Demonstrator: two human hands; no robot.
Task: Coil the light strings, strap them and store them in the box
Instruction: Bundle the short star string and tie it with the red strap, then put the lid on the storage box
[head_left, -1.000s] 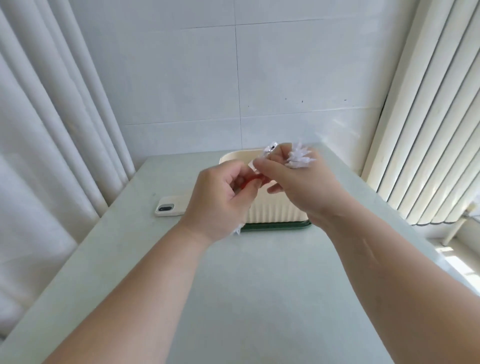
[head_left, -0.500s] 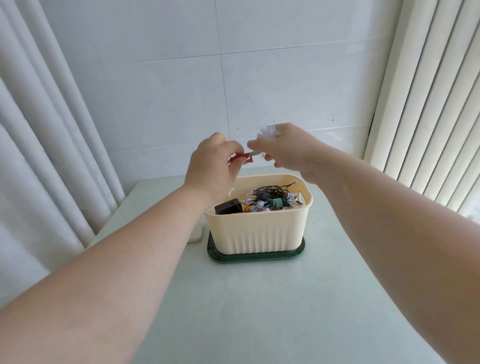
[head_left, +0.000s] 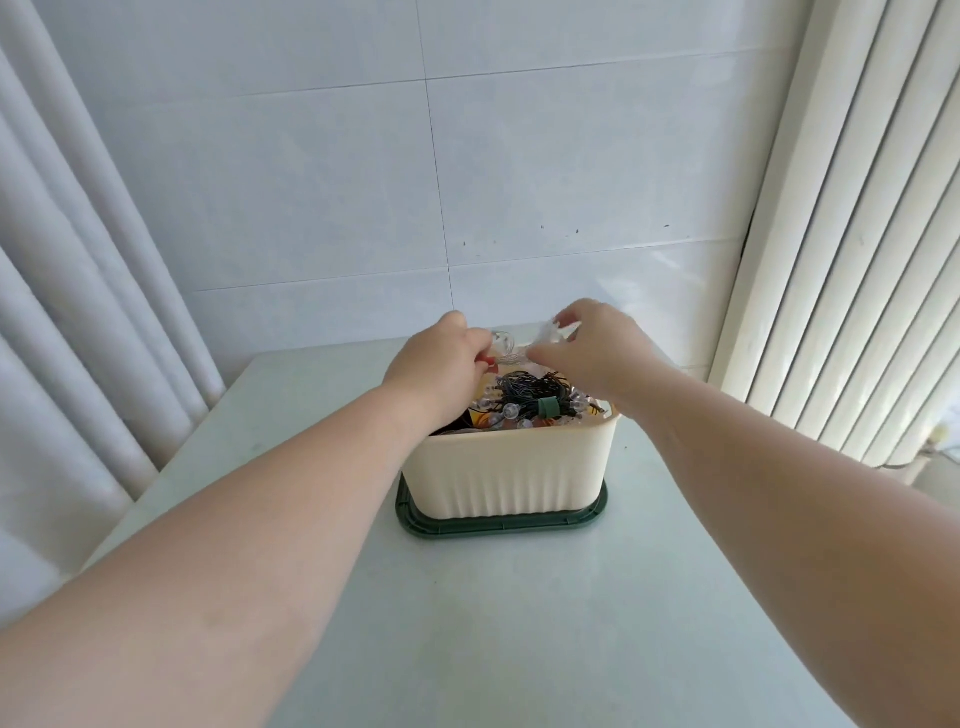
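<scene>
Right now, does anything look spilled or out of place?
Nothing stands out. The box sits upright on its green base, the strapped dark coil lies inside, and the left hand and right hand hold a light string above.

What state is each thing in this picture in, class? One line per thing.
box: upright, open, partly filled.
green base: flat on the table, under the box.
dark light string: coiled, strapped green, lying in the box.
clear light string: bundled, held above the box, not yet inside.
left hand: grips one end of the clear light string.
right hand: pinches its other end.
</scene>
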